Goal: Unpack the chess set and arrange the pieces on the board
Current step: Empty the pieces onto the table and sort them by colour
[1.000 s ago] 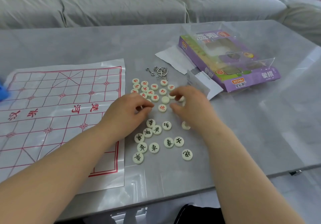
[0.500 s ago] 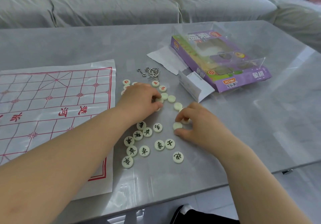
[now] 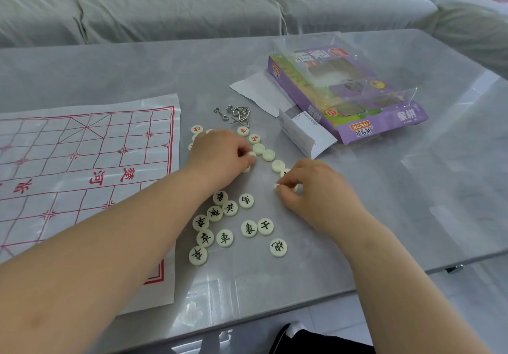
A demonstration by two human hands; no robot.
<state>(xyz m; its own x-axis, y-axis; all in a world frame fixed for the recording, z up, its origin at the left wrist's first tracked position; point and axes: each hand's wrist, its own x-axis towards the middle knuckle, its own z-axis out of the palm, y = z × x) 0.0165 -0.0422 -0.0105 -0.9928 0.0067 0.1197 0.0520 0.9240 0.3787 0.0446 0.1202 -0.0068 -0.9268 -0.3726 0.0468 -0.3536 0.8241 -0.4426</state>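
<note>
Grip on both sides is narrowed to a fingertip pinch: my left hand (image 3: 220, 156) pinches one xiangqi disc (image 3: 252, 154) beside the red-marked discs (image 3: 243, 131), and my right hand (image 3: 316, 190) pinches another near the black-marked discs (image 3: 224, 238). All lie on the desk (image 3: 412, 202), right of the board sheet (image 3: 82, 167). I judge the discs light, rigid and smooth, apt to slide; take each by its rim.

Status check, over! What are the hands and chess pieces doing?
Left hand pinches a piece. Right hand pinches another piece. Board holds none visible. Nothing blocking.
</note>
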